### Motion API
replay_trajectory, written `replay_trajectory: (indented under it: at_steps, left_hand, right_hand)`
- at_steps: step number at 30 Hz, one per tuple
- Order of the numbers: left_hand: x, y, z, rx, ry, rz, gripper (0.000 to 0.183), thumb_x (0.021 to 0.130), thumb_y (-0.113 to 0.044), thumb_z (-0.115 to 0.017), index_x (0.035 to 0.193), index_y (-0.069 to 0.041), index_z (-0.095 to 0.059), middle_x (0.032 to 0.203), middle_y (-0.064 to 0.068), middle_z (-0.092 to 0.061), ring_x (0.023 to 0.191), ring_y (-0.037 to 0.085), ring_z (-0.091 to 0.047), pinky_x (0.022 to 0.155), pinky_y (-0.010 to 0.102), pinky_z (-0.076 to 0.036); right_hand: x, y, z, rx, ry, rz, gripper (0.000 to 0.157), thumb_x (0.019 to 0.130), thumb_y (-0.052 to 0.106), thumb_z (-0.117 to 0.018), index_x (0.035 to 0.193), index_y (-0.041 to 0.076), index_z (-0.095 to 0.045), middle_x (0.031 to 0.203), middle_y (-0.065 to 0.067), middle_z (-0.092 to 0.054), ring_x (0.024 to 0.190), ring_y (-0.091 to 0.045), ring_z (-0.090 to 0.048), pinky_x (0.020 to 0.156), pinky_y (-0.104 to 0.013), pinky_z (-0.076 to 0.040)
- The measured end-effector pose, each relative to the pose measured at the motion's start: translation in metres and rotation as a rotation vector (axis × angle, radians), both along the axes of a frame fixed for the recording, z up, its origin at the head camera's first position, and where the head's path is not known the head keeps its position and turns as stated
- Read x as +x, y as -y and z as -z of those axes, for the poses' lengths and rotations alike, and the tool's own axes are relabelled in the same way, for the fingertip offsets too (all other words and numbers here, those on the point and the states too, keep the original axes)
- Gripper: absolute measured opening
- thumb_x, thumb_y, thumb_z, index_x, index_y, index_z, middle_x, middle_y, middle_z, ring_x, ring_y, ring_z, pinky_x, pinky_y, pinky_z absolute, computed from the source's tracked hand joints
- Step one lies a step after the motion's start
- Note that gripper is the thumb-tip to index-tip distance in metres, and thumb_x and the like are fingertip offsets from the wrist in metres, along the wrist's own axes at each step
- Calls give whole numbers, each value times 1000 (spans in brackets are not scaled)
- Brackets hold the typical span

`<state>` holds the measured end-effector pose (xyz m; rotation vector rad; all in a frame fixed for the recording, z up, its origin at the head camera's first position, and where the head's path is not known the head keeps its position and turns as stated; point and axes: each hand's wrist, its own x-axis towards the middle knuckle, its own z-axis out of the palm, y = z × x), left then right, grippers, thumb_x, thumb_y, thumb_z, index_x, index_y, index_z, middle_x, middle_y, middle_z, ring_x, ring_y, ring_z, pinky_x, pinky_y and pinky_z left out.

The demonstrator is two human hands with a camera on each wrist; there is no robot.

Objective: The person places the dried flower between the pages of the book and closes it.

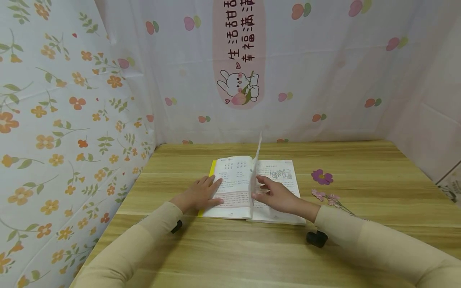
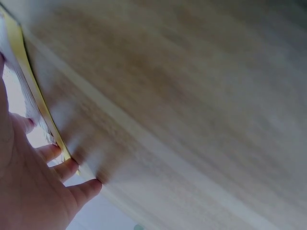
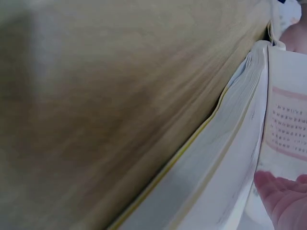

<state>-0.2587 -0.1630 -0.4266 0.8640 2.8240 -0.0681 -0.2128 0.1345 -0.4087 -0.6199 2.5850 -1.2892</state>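
An open book (image 1: 232,202) with printed pages and a yellow cover edge lies on the wooden table. One leaf (image 1: 256,156) stands nearly upright over its spine. My left hand (image 1: 203,195) rests on the left page with fingers spread; in the left wrist view, fingertips reach past the yellow edge (image 2: 36,88) to the table. Against the right side of the raised leaf, low down, are the fingertips of my right hand (image 1: 275,196), above the right page (image 1: 279,170). The right wrist view shows those fingers (image 3: 276,189) beside the leaf, near a pink-bordered text block (image 3: 288,124).
Right of the book, a purple flower (image 1: 322,177) and a pink flower sprig (image 1: 329,197) lie on the table (image 1: 216,252). Patterned cloth (image 1: 180,80) hangs behind the table, and floral cloth (image 1: 65,140) along its left side.
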Motion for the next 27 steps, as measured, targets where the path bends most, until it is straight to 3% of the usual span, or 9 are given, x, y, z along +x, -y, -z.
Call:
replay_trajectory:
  at_steps: [5, 10, 16, 27]
  left_hand:
    - [0, 0, -1, -17, 1, 3, 83, 95, -63, -42, 156, -12, -20, 156, 20, -22, 141, 38, -24, 110, 53, -24]
    - [3, 0, -4, -15, -10, 32, 79, 97, -57, -46, 153, -5, -28, 156, 21, -22, 140, 40, -24, 108, 55, -27]
    - [3, 3, -5, 19, -11, 53, 70, 99, -46, -49, 152, -5, -29, 155, 21, -21, 139, 39, -23, 106, 57, -30]
    - [-1, 8, -3, 15, 8, 57, 73, 100, -51, -43, 155, -7, -21, 157, 19, -17, 141, 37, -21, 107, 56, -29]
  right_hand:
    - [-2, 12, 1, 142, -109, -127, 91, 94, 44, -63, 154, -2, -13, 154, -23, -25, 137, -35, -34, 104, -49, -36]
    - [-1, 19, 2, 323, -227, -263, 92, 97, 49, -54, 154, -3, -3, 159, -24, -2, 145, -34, -12, 112, -46, -24]
    - [-4, 25, 7, 490, -335, -305, 89, 96, 56, -50, 156, 5, -10, 159, -22, -3, 145, -37, -9, 113, -47, -20]
    - [-15, 24, 11, 530, -466, -457, 75, 98, 56, -43, 156, 12, -22, 161, -13, -11, 147, -30, -4, 115, -43, -11]
